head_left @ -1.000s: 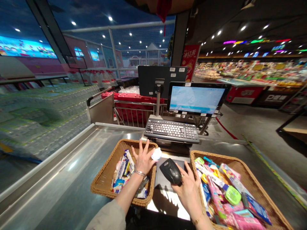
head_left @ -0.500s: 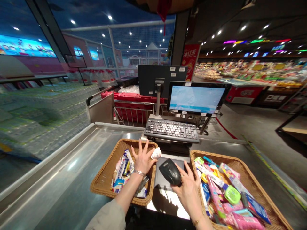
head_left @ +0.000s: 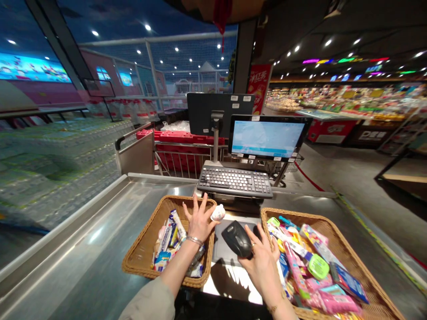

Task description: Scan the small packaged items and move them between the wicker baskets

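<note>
Watching through the head camera, I read the dial from the black scanner at its centre. My right hand sits at 4 o'clock from there, half curled, thumb and index finger on the scanner's near end while the other fingers fan loosely outward; the scanner's underside is hidden from me. My left hand is at 10 o'clock, over the inner edge of the left basket. Its thumb and index finger pinch a small white item, and the remaining fingers spread wide. That item is between 10 and 11 o'clock, just beyond the basket's rim, a knobbed end uppermost; I can't tell what it is. A silver bracelet circles the left wrist.

The left basket lies at 9 o'clock, with slim blue-and-white packets heaped inside. At 3 o'clock, running down towards 5, the right basket carries a fuller pile: a green container, a blue package and pink packs among others. Below the scanner I see a grey plate set in the steel counter. The keyboard is at 12 o'clock, and the lit screen stands behind it, towards 1
</note>
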Demonstrator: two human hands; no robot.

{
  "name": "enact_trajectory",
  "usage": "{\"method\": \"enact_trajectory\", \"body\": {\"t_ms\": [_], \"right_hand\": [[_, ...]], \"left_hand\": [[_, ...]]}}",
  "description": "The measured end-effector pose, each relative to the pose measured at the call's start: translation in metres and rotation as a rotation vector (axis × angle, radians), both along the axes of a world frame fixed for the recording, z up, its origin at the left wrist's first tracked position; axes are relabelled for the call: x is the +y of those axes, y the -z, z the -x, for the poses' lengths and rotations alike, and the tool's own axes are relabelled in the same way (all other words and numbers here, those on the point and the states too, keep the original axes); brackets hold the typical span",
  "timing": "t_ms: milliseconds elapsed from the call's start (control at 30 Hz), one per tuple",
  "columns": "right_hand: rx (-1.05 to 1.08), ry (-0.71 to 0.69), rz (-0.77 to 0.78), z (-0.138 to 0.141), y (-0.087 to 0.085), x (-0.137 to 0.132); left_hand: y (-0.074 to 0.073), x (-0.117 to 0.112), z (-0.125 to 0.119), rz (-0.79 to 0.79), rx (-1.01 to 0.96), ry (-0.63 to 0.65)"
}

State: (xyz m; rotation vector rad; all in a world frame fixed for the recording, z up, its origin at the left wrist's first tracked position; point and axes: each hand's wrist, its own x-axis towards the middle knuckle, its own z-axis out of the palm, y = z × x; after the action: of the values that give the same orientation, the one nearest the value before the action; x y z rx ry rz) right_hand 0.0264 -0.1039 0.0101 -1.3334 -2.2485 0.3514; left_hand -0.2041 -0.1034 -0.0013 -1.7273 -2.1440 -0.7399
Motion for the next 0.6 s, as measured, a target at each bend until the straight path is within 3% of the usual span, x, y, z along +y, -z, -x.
{"method": "enact_trajectory", "body": {"t_ms": [367, 600], "right_hand": [[0.011, 0.097, 0.101, -0.017, -0.006, 0.001], [0.028, 0.153, 0.069, -0.033, -0.004, 0.005]], "left_hand": [[-0.002, 0.023, -0.018, -0.007, 0.04, 0.08], [-0.007, 0.035, -0.036, -0.015, 0.043, 0.148]]}}
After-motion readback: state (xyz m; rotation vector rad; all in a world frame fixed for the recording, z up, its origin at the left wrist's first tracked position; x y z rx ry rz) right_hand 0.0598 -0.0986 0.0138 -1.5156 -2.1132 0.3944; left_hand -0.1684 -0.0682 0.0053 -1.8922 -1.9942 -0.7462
